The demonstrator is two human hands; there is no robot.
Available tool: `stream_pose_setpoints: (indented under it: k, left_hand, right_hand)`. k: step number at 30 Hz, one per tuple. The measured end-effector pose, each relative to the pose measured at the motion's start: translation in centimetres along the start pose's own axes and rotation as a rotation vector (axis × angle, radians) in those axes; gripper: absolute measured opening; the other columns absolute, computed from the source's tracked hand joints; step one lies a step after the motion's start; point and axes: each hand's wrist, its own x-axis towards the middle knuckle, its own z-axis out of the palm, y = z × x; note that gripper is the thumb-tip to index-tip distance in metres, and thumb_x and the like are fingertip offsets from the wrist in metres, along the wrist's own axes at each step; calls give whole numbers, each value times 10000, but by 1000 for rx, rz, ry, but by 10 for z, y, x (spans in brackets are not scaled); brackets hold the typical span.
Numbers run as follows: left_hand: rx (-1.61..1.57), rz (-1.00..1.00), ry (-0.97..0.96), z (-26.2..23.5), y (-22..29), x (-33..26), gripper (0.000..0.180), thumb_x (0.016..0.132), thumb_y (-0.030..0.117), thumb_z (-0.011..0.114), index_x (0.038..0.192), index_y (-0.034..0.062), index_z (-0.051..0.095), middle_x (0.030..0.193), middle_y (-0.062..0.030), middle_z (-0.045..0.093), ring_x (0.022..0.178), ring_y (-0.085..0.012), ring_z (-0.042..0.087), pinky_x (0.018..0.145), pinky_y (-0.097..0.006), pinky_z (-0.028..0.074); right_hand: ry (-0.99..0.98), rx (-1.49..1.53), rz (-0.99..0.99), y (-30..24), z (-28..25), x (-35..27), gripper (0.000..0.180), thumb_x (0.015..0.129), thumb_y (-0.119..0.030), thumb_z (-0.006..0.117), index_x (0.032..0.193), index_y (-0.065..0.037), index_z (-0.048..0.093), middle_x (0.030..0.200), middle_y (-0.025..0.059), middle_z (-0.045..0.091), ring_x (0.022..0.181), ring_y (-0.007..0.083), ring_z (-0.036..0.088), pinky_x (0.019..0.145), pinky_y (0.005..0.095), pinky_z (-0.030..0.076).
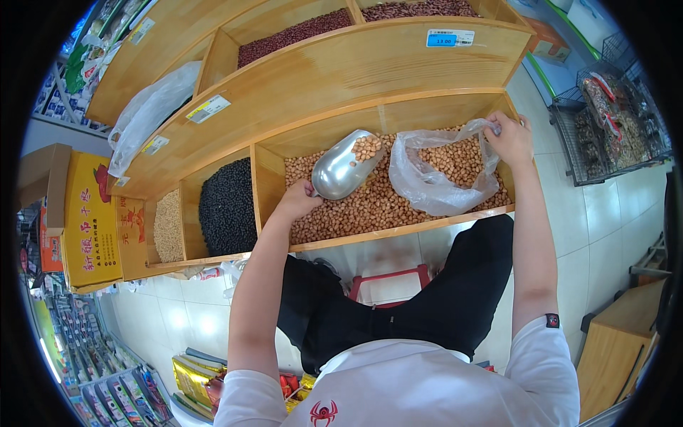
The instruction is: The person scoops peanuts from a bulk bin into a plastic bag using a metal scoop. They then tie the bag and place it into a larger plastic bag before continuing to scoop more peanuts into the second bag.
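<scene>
A seated person's white T-shirt [409, 388] with a red spider emblem [324, 413] fills the lower edge, above black trousers [313, 306] with the knees spread. Between the legs shows part of a red stool [425, 275].

Both bare arms reach forward, the 2 hands well apart. The left hand [299, 200] is clamped on the handle of a shiny metal scoop [340, 169], whose bowl, over the middle of a wooden compartment [398, 234], carries a small load of tan, peanut-like kernels [348, 219]. More of these kernels cover the compartment. To the right, the right hand [511, 139] pinches the far rim of a clear plastic bag [427, 191], which rests on the kernels, mouth up, with kernels showing within its rim.

Left of this compartment are 2 narrower ones, holding black beans [228, 210] and pale grains [168, 228]; beyond them stands a yellow carton [92, 213].

Behind, a higher wooden tier [348, 75] has 2 compartments of dark red beans [292, 37] and, at left, a whitish plastic sack [153, 103].
</scene>
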Motion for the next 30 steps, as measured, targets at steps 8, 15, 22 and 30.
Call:
stream_pose_setpoints:
  k: [8,15,22,30]
  left_hand:
    - [-238,73,-29,7,-16,11,452,752,185,821,1104,-2,608,970,-72,671,891,-183,631,836,-324,515]
    - [-177,133,89,4,6,0,430,743,156,819,1083,12,599,952,-76,671,874,-187,634,821,-321,520]
    - [-47,295,319,-10,48,-26,295,763,97,783,1010,47,627,888,-124,702,841,-225,696,777,-339,551]
    - [446,535,323,-27,156,-62,217,805,191,759,966,81,663,903,-107,732,835,-328,699,722,-441,563]
  right_hand:
    - [13,-9,-11,-1,1,0,150,876,-270,651,973,-158,673,857,47,744,852,264,703,1101,494,358]
    - [13,-17,-12,-1,-1,-1,153,873,-272,656,975,-160,676,859,46,746,852,263,705,1102,491,362]
    - [-13,-29,-3,-4,-2,1,185,869,-292,679,996,-158,672,878,55,754,854,258,712,1100,485,371]
    - [8,2,-4,0,-2,-1,139,878,-269,664,976,-171,668,855,39,742,841,259,702,1083,473,367]
